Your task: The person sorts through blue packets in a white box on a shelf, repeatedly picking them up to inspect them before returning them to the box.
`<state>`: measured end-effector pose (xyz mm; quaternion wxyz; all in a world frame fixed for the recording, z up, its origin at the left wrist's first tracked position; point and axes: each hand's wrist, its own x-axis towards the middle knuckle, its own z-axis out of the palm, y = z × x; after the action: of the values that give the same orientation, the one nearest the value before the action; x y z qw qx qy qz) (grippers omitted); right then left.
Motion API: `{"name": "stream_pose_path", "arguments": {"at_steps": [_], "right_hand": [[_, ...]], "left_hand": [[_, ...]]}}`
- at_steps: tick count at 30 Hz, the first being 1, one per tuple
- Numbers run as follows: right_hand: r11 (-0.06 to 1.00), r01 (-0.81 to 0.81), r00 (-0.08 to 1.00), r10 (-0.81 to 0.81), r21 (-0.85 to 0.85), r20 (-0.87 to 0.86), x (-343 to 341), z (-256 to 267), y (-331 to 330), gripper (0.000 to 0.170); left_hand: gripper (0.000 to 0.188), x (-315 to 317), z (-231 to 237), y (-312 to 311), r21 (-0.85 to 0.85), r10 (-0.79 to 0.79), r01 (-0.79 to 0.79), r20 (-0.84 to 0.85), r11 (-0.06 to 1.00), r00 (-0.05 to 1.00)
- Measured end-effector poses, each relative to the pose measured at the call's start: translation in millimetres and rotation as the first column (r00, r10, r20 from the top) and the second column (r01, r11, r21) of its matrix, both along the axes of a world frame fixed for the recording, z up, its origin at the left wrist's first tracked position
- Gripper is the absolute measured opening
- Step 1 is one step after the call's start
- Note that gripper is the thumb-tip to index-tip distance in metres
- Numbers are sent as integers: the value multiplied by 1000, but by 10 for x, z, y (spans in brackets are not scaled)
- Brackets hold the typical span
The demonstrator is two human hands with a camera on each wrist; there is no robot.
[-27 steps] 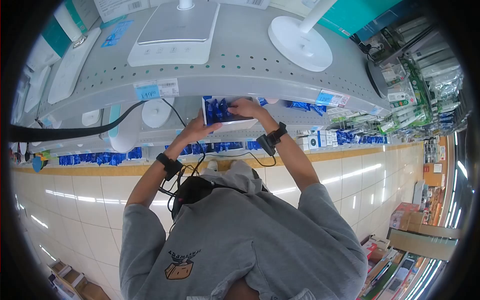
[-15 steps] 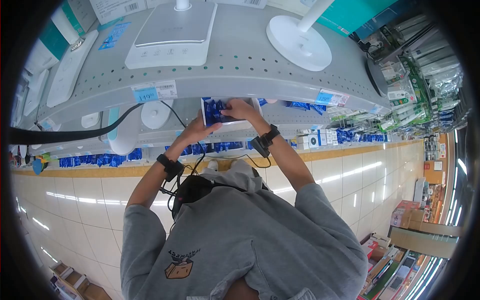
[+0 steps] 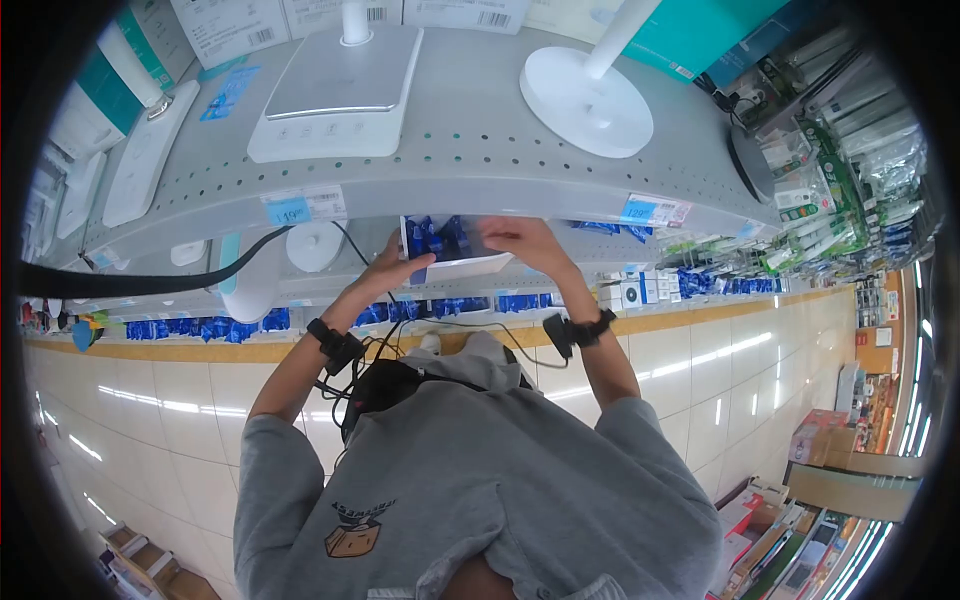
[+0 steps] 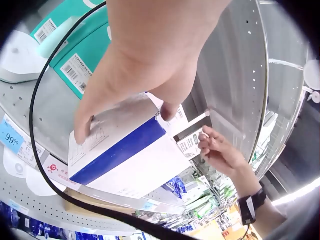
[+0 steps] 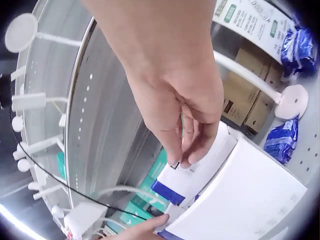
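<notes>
A white box with a blue stripe (image 3: 475, 267) (image 4: 135, 175) (image 5: 245, 187) stands open in the head view, blue wrapped packets (image 3: 428, 240) bunched toward its left end. My left hand (image 3: 394, 269) (image 4: 145, 60) (image 5: 142, 230) grips that end, thumb and fingers spread over the walls. My right hand (image 3: 530, 242) (image 4: 223, 153) (image 5: 175, 100) is over the right end in the head view, its fingers curled and blurred. The wrist views show its fingertips close together, with no packet seen between them. The packets are hidden in both wrist views.
Above the box runs a grey shelf edge (image 3: 480, 199) with price tags, a white scale-like device (image 3: 335, 100) and a round lamp base (image 3: 587, 103). More blue packets (image 3: 205, 327) lie on a lower shelf. A black cable (image 4: 33, 107) crosses the left wrist view.
My right hand has come away from the packets and moved right, toward the box's right end. My left hand keeps its grip. The whole head view has shifted slightly, with the shelf lower.
</notes>
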<state>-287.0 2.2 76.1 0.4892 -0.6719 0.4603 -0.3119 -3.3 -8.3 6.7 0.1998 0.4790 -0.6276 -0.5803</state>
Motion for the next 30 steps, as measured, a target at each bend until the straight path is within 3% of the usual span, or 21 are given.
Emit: {"name": "stream_pose_path", "arguments": {"at_steps": [2,3,5,8,10,12,14,15,16,18,20,21,22,23,24,26,27,29,30], "right_hand": [[974,201,966,-214,102,143,-195,244,176,22],[975,198,967,-211,101,141,-321,242,207,22],[884,438,853,-466,164,235,-578,117,257,16],[843,525,778,-531,117,336,-915,-180,247,18],[832,532,755,-550,157,357,-914,-142,263,21],[819,536,730,-571,204,376,-889,-129,285,26],[867,487,816,-495,106,299,-799,-142,260,25],[867,486,813,-495,109,307,-724,-137,232,25],[893,441,850,-448,89,277,-628,-118,200,20],[914,398,881,-404,74,247,-394,-37,139,15],[939,291,945,-312,182,95,-94,89,48,16],[938,295,944,-316,183,98,13,59,3,16],[976,219,973,-217,7,-80,110,26,-48,26],[984,101,952,-139,-149,-272,203,-9,-100,36],[984,103,952,-140,-145,-271,300,-136,-160,36],[933,-50,757,-198,-357,-623,428,-497,-245,47],[935,-48,757,-196,-352,-623,453,-550,-303,47],[992,-71,699,-27,-107,-715,508,-600,-427,52],[992,-68,703,-27,-106,-710,536,-618,-447,52]], "left_hand": [[101,-13,71,-58,171,200,-203,33,964,979],[98,-24,127,-83,149,262,-272,84,951,961],[94,-42,247,-143,117,288,-299,98,947,953],[82,-98,167,-233,72,318,-325,91,943,944],[75,-130,105,-256,-56,306,-304,41,951,951],[71,-165,58,-248,-102,283,-271,121,957,952],[68,-189,-54,-263,-151,260,-231,206,961,944],[63,-202,-278,-275,-129,335,-314,205,941,920],[58,-217,-290,-264,-107,408,-394,204,913,890],[53,-248,-141,-194,-115,407,-390,212,913,889],[48,-241,-214,-217,-122,401,-383,218,916,890],[42,-183,-537,-286,-276,303,-212,351,937,886],[37,-152,-711,-340,-397,224,-14,487,918,844],[37,-164,-684,-354,-396,221,-11,489,918,844],[32,-180,-624,-345,-407,255,-61,442,911,860],[29,-194,-564,-278,-402,282,-110,399,909,873],[30,-197,-544,-279,-459,263,-31,451,888,853],[30,-188,-510,-279,-508,248,54,508,860,825],[34,-208,-483,-267,-469,330,-134,366,873,870]]}}
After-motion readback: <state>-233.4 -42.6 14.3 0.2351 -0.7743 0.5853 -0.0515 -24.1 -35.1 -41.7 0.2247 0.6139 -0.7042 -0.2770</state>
